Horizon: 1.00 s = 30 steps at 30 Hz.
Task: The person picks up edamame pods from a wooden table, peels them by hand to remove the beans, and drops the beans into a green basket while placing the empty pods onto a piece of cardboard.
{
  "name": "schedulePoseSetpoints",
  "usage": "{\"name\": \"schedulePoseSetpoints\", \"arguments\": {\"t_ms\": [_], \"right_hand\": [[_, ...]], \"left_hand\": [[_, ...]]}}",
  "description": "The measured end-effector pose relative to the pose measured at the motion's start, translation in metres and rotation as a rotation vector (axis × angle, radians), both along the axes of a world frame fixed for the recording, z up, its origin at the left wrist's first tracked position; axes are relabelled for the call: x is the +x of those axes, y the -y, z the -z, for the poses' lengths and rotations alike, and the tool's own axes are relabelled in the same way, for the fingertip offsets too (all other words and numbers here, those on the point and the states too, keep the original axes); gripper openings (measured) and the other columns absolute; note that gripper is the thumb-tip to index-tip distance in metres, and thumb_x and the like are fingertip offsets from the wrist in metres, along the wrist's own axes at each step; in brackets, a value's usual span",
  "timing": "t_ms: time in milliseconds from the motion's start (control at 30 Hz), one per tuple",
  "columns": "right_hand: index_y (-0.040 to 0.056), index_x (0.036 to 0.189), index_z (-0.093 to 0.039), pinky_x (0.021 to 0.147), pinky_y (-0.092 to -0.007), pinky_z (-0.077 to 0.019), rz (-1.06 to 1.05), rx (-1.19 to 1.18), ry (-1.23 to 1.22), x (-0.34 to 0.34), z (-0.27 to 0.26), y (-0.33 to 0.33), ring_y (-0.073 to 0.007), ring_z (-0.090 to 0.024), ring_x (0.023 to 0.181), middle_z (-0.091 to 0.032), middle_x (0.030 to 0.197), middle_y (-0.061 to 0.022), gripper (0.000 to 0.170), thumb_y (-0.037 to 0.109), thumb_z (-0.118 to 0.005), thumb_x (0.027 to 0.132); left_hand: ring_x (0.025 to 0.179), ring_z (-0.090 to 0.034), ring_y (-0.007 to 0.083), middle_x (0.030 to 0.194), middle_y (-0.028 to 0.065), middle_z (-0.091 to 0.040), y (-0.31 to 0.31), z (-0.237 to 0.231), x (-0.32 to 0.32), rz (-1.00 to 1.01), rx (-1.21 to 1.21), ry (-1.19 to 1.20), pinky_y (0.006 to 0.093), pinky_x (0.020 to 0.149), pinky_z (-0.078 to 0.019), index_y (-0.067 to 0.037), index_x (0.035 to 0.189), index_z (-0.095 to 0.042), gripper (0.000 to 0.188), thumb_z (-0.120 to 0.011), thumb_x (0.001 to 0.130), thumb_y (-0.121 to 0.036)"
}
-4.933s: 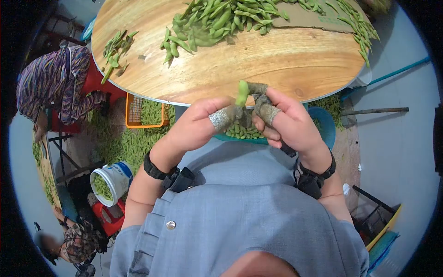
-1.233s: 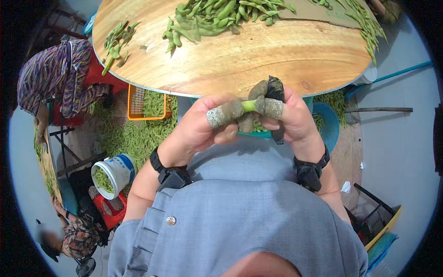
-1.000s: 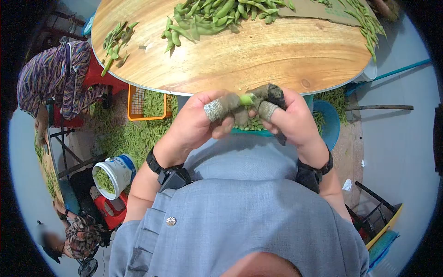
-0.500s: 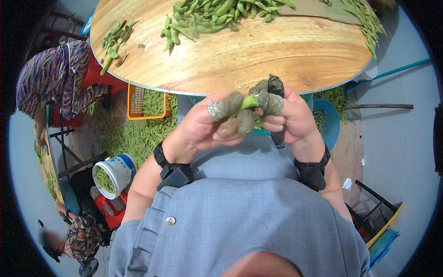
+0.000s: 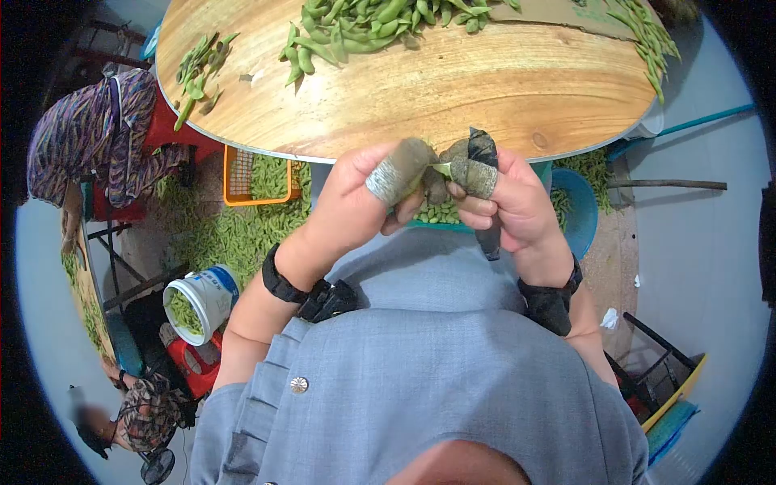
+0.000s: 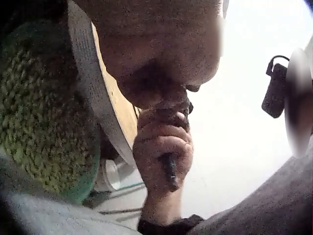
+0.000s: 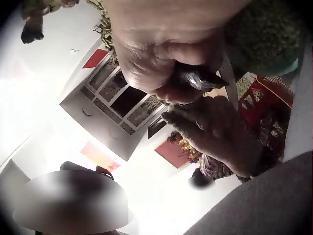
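In head view, my curled left hand (image 5: 368, 190) and right hand (image 5: 508, 194) pinch a small green pod (image 5: 443, 169) between them; right grips also a narrow black tool (image 5: 489, 244). Left wrist view: tool's end juts out. Right wrist view: if pinch loosens, pod may drop.

Two taped hands (image 5: 356, 194) (image 5: 513, 202), one orange basket (image 5: 237, 177), two white buckets (image 5: 212, 301) (image 5: 649, 124)

Pod (image 5: 443, 169): pale green, only a small sliver exposed, remainder covered. Pinched between left fingers (image 5: 398, 175) and right fingers (image 5: 478, 207); held up, beside the near edge of the bench (image 5: 485, 89) in head view. Whole or split: cannot tell.

Bar (image 5: 488, 242): black, slim, gripped in right fingers, right of pod. Near end juts below the grip. Right wrist view: glossy, tapered end.
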State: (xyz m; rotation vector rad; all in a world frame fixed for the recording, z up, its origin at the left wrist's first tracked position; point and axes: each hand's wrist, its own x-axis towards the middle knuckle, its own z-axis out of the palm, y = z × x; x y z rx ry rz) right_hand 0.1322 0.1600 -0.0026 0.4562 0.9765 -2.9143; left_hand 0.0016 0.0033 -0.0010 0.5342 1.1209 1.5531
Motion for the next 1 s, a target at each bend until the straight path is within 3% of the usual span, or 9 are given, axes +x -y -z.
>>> {"name": "schedulePoseSetpoints", "arguments": {"t_ms": [133,333,400,467,500,533,600,800,1000], "right_hand": [[0.0014,0.101,-0.060,0.047,-0.0198,-0.0343,0.065,0.027,-0.034,0.002,0.001,0.000,-0.0037,-0.039,0.053,-0.058,0.080,-0.0028,0.014,0.010,-0.058,0.090],[0.0048,0.102,-0.062,0.052,-0.0229,-0.0394,0.258,0.270,0.055,-0.018,0.011,0.014,-0.0063,-0.045,0.057,-0.058,0.084,-0.0020,0.017,0.016,-0.061,0.090],[0.0023,0.115,-0.059,0.071,-0.0250,-0.0473,-0.144,0.908,-0.301,-0.031,0.013,0.043,-0.0084,-0.056,0.079,-0.062,0.096,-0.0012,0.029,0.014,-0.063,0.089],[0.0019,0.122,-0.055,0.086,-0.0291,-0.0458,-0.606,0.764,-0.091,-0.039,-0.001,0.052,-0.0110,-0.057,0.093,-0.063,0.099,-0.0015,0.039,0.014,-0.066,0.087],[0.0032,0.122,-0.055,0.075,-0.0255,-0.0476,-0.271,0.932,-0.300,-0.046,0.003,0.059,-0.0080,-0.056,0.085,-0.062,0.088,0.0003,0.036,0.016,-0.063,0.089],[0.0027,0.124,-0.052,0.063,-0.0224,-0.0472,-0.447,0.875,0.071,-0.044,-0.012,0.046,-0.0054,-0.053,0.077,-0.059,0.086,-0.0005,0.037,0.016,-0.059,0.091],[-0.0004,0.127,-0.048,0.053,-0.0208,-0.0451,-0.446,0.728,0.222,-0.042,-0.015,0.032,-0.0048,-0.050,0.067,-0.058,0.088,-0.0027,0.036,0.015,-0.050,0.094],[-0.0044,0.129,-0.043,0.056,-0.0206,-0.0497,-0.056,0.820,-0.054,-0.016,-0.020,0.024,-0.0081,-0.054,0.060,-0.059,0.088,-0.0053,0.035,0.006,-0.038,0.096],[-0.0003,0.123,-0.049,0.055,-0.0221,-0.0520,-0.212,0.707,-0.010,-0.012,-0.030,0.015,-0.0088,-0.060,0.063,-0.063,0.087,-0.0041,0.040,0.001,-0.040,0.084]], "left_hand": [[0.046,-0.036,0.0059,0.060,-0.0021,-0.047,-0.001,0.003,-0.009,-0.274,-0.032,0.079,0.0208,0.043,-0.0281,-0.005,0.098,-0.059,0.027,-0.044,0.101,-0.027],[0.054,-0.042,0.0084,0.071,0.0010,-0.052,0.027,-0.024,-0.030,-0.509,0.019,-0.040,0.0216,0.054,-0.0374,0.002,0.110,-0.059,0.025,-0.046,0.099,-0.017],[0.053,-0.044,0.0085,0.071,0.0015,-0.054,0.040,-0.036,-0.031,-0.519,-0.013,-0.115,0.0212,0.052,-0.0384,0.002,0.109,-0.059,0.025,-0.047,0.098,-0.017],[0.049,-0.047,0.0078,0.070,0.0033,-0.058,0.050,-0.044,-0.030,-0.336,-0.074,-0.219,0.0196,0.047,-0.0381,0.002,0.107,-0.060,0.025,-0.049,0.098,-0.018],[0.046,-0.049,0.0075,0.069,0.0044,-0.060,0.054,-0.039,-0.030,-0.331,-0.102,-0.287,0.0185,0.042,-0.0369,0.001,0.104,-0.061,0.025,-0.050,0.098,-0.020],[0.046,-0.048,0.0070,0.069,0.0042,-0.060,0.056,-0.036,-0.030,-0.303,-0.155,-0.335,0.0186,0.042,-0.0360,0.000,0.101,-0.062,0.022,-0.050,0.097,-0.018],[0.048,-0.046,0.0057,0.068,0.0020,-0.057,0.057,-0.030,-0.028,-0.286,-0.243,-0.466,0.0188,0.044,-0.0350,-0.001,0.098,-0.062,0.020,-0.049,0.097,-0.016],[0.053,-0.041,0.0044,0.067,-0.0023,-0.049,0.038,-0.014,-0.014,-0.119,-0.182,-0.292,0.0200,0.047,-0.0330,-0.001,0.102,-0.060,0.018,-0.047,0.096,-0.014],[0.058,-0.046,0.0060,0.068,-0.0016,-0.051,0.030,-0.011,-0.011,0.039,-0.196,-0.397,0.0214,0.051,-0.0367,-0.002,0.107,-0.059,0.019,-0.049,0.094,-0.011]]}}
